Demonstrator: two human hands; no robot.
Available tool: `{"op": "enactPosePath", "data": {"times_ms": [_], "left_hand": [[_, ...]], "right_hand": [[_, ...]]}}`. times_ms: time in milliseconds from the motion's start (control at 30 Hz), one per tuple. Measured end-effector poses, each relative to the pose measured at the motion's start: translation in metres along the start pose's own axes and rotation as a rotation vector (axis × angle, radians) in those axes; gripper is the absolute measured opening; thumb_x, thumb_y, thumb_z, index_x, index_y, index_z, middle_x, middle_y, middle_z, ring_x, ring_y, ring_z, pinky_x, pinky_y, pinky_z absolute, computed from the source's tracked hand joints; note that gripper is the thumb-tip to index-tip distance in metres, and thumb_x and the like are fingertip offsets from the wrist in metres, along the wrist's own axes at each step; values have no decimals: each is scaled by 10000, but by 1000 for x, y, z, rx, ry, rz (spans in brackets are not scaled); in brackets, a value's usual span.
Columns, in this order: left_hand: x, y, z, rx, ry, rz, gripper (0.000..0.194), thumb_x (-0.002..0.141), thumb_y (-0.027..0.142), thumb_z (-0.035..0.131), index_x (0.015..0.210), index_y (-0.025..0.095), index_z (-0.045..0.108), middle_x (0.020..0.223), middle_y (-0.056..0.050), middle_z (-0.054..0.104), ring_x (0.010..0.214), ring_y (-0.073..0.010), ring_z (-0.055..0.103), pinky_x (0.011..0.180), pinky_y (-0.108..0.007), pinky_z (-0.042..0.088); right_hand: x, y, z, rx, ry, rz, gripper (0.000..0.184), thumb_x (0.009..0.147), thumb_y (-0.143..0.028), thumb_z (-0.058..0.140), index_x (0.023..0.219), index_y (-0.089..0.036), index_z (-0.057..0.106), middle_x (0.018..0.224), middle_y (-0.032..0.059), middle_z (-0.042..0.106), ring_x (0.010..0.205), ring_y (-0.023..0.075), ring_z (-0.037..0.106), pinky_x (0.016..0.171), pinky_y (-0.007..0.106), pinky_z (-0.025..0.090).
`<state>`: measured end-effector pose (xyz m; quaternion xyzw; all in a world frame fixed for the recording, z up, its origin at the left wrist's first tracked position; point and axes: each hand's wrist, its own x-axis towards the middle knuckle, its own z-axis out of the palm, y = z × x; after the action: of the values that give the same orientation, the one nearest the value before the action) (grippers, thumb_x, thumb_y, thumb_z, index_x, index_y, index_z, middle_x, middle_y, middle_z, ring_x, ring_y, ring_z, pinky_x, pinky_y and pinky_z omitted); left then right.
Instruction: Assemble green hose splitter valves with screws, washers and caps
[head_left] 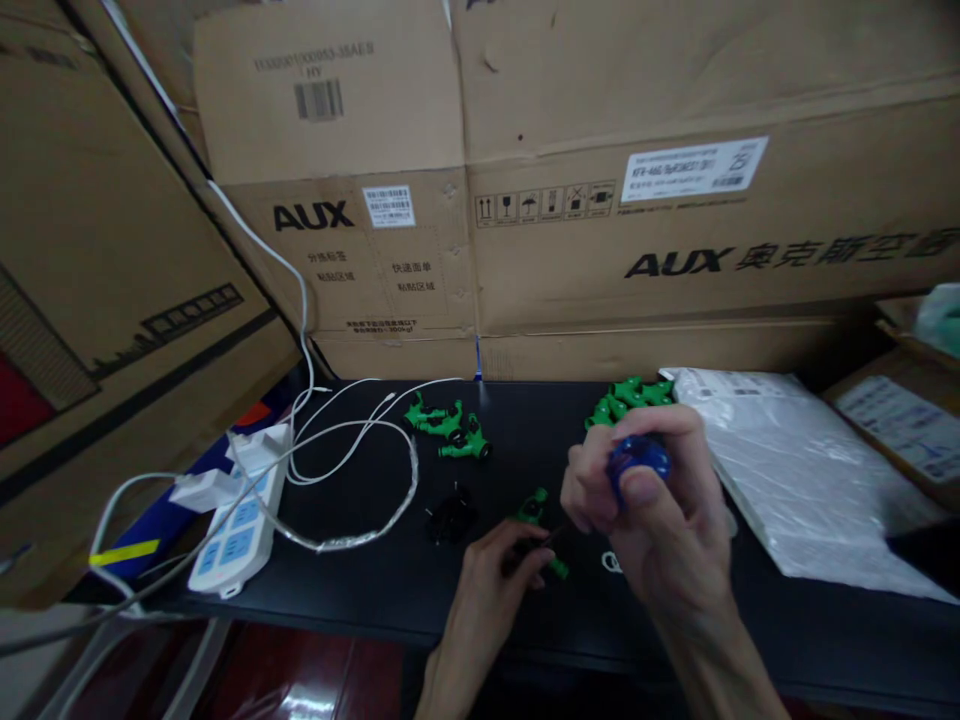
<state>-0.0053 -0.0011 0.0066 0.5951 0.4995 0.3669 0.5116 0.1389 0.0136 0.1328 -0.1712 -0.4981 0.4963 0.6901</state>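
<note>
My right hand [660, 510] is closed around the blue, see-through handle of a screwdriver [637, 458], its thumb pressed on the handle. The thin shaft points down and left toward my left hand [495, 575]. There the fingers grip a green Y-shaped hose fitting [532, 505] on the black table. Part of the fitting is covered by the fingers, and I cannot tell exactly where the screwdriver tip touches. Left of it is a small pile of black parts [451, 515]. White rings [612, 562] lie near my right wrist.
Similar green fittings [465, 440] lie at the back left of the table, and several more [626, 395] behind my right hand. A white power strip [240, 520] with tangled cables is on the left. At right is a white plastic package [810, 470]; cardboard boxes [555, 270] wall the back.
</note>
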Motion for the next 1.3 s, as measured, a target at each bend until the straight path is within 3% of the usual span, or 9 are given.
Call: {"op": "enactPosePath", "data": {"times_ms": [133,300,400,533,633,700,867,1000,1300], "left_hand": [[-1,-1,0,-3,-10,0,183,918,336,684,1039,210,737,981,-24,741,643,-131,710,634,-241,540],[-1,-5,-1,24,-1,40,206,919,353,686,1070,220,729,977,-24,752,657,-147,714,654,-260,556],[-1,-6,-1,35,-7,54,230,923,377,678,1085,220,721,1049,-37,757,674,-157,724,678,-280,575],[-1,-3,-1,41,-11,26,229,920,382,681,1072,214,717,1071,-44,761,682,-164,741,675,-281,580],[0,-2,-1,58,-11,24,209,920,365,686,1062,215,719,1007,-33,769,680,-165,746,668,-270,571],[0,-3,-1,62,-7,31,210,921,362,686,1067,213,716,991,-30,769,678,-165,749,658,-264,567],[0,-3,-1,42,-8,38,206,920,349,688,1066,205,712,1048,-38,767,685,-157,749,664,-255,569],[-1,2,-1,35,-7,36,202,915,333,690,1062,197,717,1012,-39,774,671,-155,741,660,-251,568],[0,-1,-1,37,-5,35,225,918,360,685,1079,206,718,996,-34,778,654,-158,743,663,-260,582]], "right_hand": [[3,0,0,9,-19,49,304,993,-473,534,1062,-224,695,659,-23,491,549,107,422,488,243,366],[-2,4,-1,-76,-16,-85,128,991,-340,595,1099,-279,628,818,-11,588,634,132,579,573,305,485],[-3,6,0,-126,32,-171,198,957,-217,650,1084,-318,537,890,-35,624,624,128,623,573,311,516],[0,5,3,-98,124,-124,206,955,-216,658,1040,-316,500,752,-74,569,517,94,481,478,230,404],[1,4,4,-35,53,-68,128,980,-382,602,1061,-285,580,697,-51,506,532,109,419,466,241,337],[1,4,4,-36,13,-45,239,1016,-434,507,1061,-246,646,698,-24,498,560,122,435,478,262,341],[-5,6,8,-144,103,-135,88,984,-339,617,1064,-314,644,835,-7,580,634,147,552,588,332,459],[-7,8,12,-173,178,-136,210,947,-228,676,1054,-372,567,833,-34,597,582,142,559,533,309,456],[-3,7,8,-133,-54,-48,239,1003,-466,523,1079,-285,659,661,-21,487,521,140,420,463,272,335]]}}
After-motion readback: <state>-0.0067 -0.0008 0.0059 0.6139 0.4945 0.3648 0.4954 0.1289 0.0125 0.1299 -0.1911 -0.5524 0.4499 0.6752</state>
